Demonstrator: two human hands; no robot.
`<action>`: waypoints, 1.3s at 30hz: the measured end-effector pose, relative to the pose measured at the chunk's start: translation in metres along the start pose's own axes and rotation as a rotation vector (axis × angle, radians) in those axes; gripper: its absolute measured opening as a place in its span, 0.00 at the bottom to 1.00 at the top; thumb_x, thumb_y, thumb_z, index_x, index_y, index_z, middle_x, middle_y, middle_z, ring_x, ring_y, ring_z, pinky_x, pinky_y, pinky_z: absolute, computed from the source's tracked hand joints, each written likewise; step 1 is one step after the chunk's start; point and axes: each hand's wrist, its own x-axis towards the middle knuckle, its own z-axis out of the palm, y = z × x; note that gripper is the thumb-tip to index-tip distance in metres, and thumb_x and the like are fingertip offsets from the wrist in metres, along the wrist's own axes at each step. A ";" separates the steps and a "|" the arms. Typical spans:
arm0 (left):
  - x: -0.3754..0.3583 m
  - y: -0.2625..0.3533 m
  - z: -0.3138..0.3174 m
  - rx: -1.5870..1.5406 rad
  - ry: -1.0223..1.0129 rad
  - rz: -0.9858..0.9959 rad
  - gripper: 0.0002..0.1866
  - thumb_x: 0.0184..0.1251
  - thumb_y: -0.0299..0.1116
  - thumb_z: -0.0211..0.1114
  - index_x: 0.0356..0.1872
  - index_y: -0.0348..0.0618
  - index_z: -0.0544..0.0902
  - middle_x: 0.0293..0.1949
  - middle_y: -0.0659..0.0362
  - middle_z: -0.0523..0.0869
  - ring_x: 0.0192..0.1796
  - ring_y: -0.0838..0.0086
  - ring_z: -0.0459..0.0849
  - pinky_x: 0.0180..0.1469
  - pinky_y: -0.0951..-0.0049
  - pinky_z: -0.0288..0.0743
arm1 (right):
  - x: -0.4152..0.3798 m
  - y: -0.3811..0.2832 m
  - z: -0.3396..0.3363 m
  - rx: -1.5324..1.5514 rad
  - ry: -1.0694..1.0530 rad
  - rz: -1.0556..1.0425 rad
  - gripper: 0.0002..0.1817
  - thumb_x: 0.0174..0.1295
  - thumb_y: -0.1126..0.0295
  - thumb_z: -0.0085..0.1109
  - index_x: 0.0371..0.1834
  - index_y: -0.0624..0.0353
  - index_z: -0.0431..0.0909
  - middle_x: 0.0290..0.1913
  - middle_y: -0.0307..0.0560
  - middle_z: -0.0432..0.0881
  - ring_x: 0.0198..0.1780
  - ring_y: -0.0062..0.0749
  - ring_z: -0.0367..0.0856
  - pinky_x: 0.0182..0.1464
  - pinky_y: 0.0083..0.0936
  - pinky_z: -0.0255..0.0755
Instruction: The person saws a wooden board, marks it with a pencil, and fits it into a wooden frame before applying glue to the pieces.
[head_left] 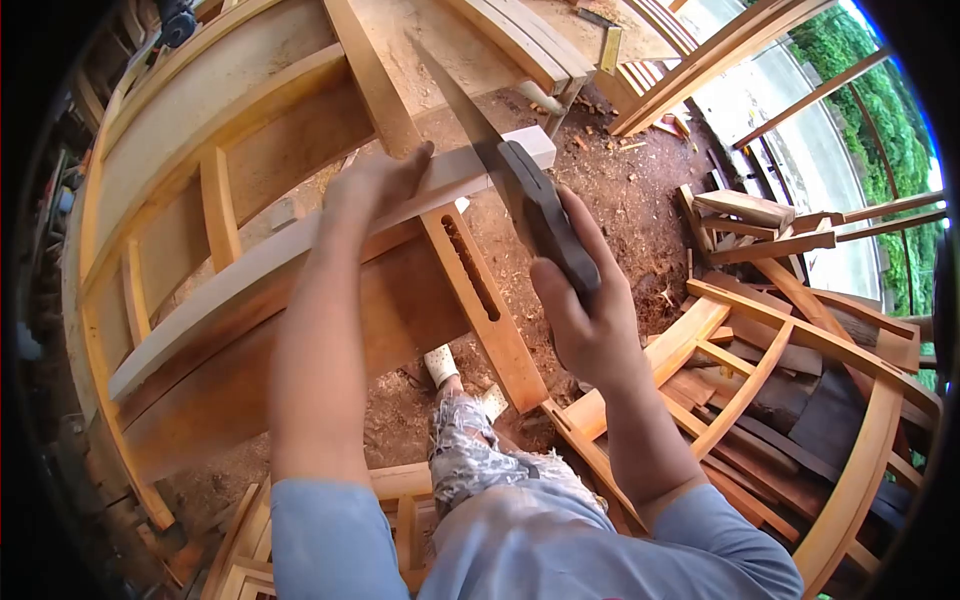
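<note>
My right hand (590, 315) grips the dark handle of a hand saw (545, 215). Its blade runs up and to the left, across the end of a long pale wooden plank (300, 250). My left hand (375, 185) presses flat on that plank, just left of the blade. The plank lies slanted over a curved wooden frame (180, 180). Under it, a slotted wooden post (485, 300) slopes down toward my leg (470, 450).
Dirt ground with sawdust and wood scraps lies below. Another curved wooden frame (780, 400) and stacked boards sit at the right. Boards and beams (520, 40) lie at the top. A road and green bushes show beyond at the far right.
</note>
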 end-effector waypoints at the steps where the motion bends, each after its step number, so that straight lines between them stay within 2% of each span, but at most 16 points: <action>1: -0.004 0.002 0.000 0.018 0.043 -0.003 0.49 0.73 0.76 0.40 0.66 0.38 0.81 0.70 0.39 0.78 0.75 0.45 0.72 0.76 0.56 0.65 | 0.004 -0.009 0.001 -0.014 -0.018 0.025 0.35 0.72 0.71 0.60 0.82 0.60 0.60 0.50 0.55 0.88 0.48 0.24 0.82 0.52 0.24 0.76; 4: 0.013 -0.005 0.008 -0.004 0.081 0.025 0.49 0.73 0.76 0.40 0.66 0.38 0.81 0.69 0.37 0.77 0.75 0.45 0.72 0.77 0.57 0.64 | -0.023 -0.018 -0.012 -0.053 -0.069 0.221 0.35 0.73 0.69 0.60 0.83 0.54 0.60 0.47 0.55 0.88 0.46 0.24 0.82 0.51 0.23 0.76; 8: 0.053 -0.021 0.023 -0.021 0.217 0.102 0.52 0.71 0.77 0.41 0.67 0.34 0.80 0.70 0.34 0.75 0.76 0.45 0.72 0.79 0.58 0.62 | -0.147 -0.034 -0.069 -0.063 -0.051 0.138 0.38 0.67 0.81 0.59 0.82 0.64 0.59 0.59 0.62 0.84 0.50 0.33 0.85 0.54 0.28 0.78; 12: 0.034 -0.013 0.012 -0.067 0.083 0.150 0.51 0.70 0.77 0.41 0.69 0.35 0.78 0.71 0.35 0.74 0.76 0.47 0.71 0.79 0.59 0.61 | -0.240 -0.053 -0.117 -0.094 -0.081 0.053 0.38 0.64 0.87 0.54 0.81 0.69 0.58 0.64 0.69 0.80 0.59 0.46 0.85 0.60 0.34 0.77; 15: 0.042 -0.015 0.003 -0.043 0.128 0.111 0.50 0.71 0.76 0.41 0.70 0.38 0.78 0.73 0.38 0.74 0.77 0.49 0.70 0.79 0.59 0.61 | -0.180 -0.030 -0.091 -0.195 -0.059 -0.067 0.38 0.64 0.86 0.54 0.80 0.69 0.59 0.66 0.70 0.79 0.58 0.43 0.86 0.57 0.30 0.78; 16: 0.047 -0.016 0.000 -0.057 0.044 0.139 0.49 0.71 0.76 0.41 0.71 0.41 0.78 0.74 0.43 0.74 0.78 0.52 0.70 0.79 0.59 0.61 | -0.123 -0.027 -0.062 -0.378 -0.020 -0.141 0.37 0.66 0.82 0.56 0.81 0.64 0.61 0.57 0.64 0.85 0.44 0.33 0.87 0.47 0.26 0.80; 17: 0.049 -0.017 0.003 -0.075 -0.048 0.164 0.48 0.71 0.76 0.42 0.72 0.45 0.78 0.75 0.48 0.74 0.79 0.54 0.69 0.79 0.60 0.60 | -0.078 -0.004 -0.041 -0.249 -0.016 0.000 0.35 0.69 0.77 0.58 0.81 0.59 0.64 0.44 0.52 0.89 0.33 0.26 0.82 0.39 0.25 0.77; 19: 0.050 -0.020 0.009 -0.108 -0.043 0.134 0.48 0.72 0.77 0.42 0.72 0.45 0.78 0.75 0.48 0.74 0.78 0.54 0.70 0.79 0.60 0.61 | -0.015 -0.028 -0.021 -0.129 0.035 0.122 0.34 0.69 0.73 0.60 0.80 0.55 0.67 0.34 0.42 0.86 0.29 0.24 0.78 0.36 0.27 0.75; 24: 0.015 -0.012 0.003 -0.084 -0.001 0.151 0.54 0.66 0.83 0.43 0.69 0.42 0.80 0.71 0.43 0.78 0.75 0.50 0.74 0.76 0.57 0.65 | -0.020 -0.030 -0.035 -0.087 -0.033 0.238 0.32 0.72 0.72 0.61 0.80 0.55 0.67 0.53 0.52 0.87 0.44 0.21 0.82 0.47 0.21 0.77; 25: 0.020 -0.015 0.005 -0.090 0.012 0.145 0.54 0.66 0.83 0.43 0.69 0.42 0.80 0.71 0.43 0.78 0.75 0.50 0.74 0.76 0.57 0.65 | -0.024 -0.014 -0.028 -0.132 0.038 0.027 0.33 0.71 0.72 0.62 0.80 0.55 0.67 0.59 0.54 0.86 0.52 0.24 0.83 0.54 0.22 0.76; 29: 0.029 -0.032 -0.001 -0.049 0.047 0.411 0.57 0.60 0.88 0.44 0.62 0.39 0.84 0.63 0.41 0.84 0.68 0.48 0.80 0.70 0.54 0.73 | -0.032 0.002 -0.035 -0.068 0.063 0.093 0.31 0.72 0.74 0.61 0.78 0.58 0.69 0.63 0.54 0.85 0.58 0.26 0.81 0.58 0.24 0.75; 31: 0.003 -0.051 -0.007 0.184 0.300 0.340 0.56 0.61 0.87 0.44 0.63 0.41 0.84 0.61 0.43 0.83 0.66 0.48 0.81 0.68 0.55 0.75 | -0.030 0.015 -0.044 -0.143 0.076 0.029 0.29 0.72 0.75 0.58 0.77 0.63 0.69 0.66 0.55 0.83 0.62 0.31 0.81 0.62 0.25 0.74; 34: -0.025 -0.140 0.009 0.229 0.426 0.366 0.53 0.58 0.83 0.56 0.62 0.39 0.83 0.54 0.45 0.85 0.60 0.46 0.81 0.66 0.53 0.77 | -0.032 0.024 -0.048 -0.010 0.018 0.047 0.31 0.73 0.74 0.56 0.79 0.68 0.64 0.67 0.52 0.80 0.61 0.30 0.80 0.62 0.23 0.73; 36: -0.064 -0.193 0.010 0.388 0.404 0.390 0.45 0.54 0.73 0.71 0.57 0.41 0.83 0.50 0.47 0.86 0.58 0.50 0.82 0.63 0.53 0.78 | -0.037 0.016 -0.046 0.020 -0.022 0.173 0.32 0.73 0.74 0.56 0.80 0.67 0.62 0.68 0.51 0.79 0.54 0.25 0.81 0.54 0.19 0.75; 38: -0.110 -0.216 0.003 0.424 0.487 0.390 0.34 0.45 0.61 0.82 0.43 0.42 0.87 0.44 0.50 0.88 0.53 0.55 0.83 0.57 0.55 0.80 | -0.039 0.033 -0.047 0.014 0.002 0.100 0.32 0.73 0.75 0.55 0.80 0.66 0.63 0.68 0.49 0.80 0.48 0.20 0.80 0.47 0.15 0.74; 39: -0.116 -0.220 0.000 0.436 0.495 0.396 0.34 0.45 0.61 0.82 0.43 0.42 0.87 0.44 0.50 0.88 0.53 0.55 0.83 0.57 0.55 0.80 | -0.042 0.042 -0.047 -0.006 0.033 0.035 0.32 0.73 0.75 0.54 0.81 0.65 0.63 0.67 0.48 0.80 0.43 0.16 0.78 0.41 0.12 0.72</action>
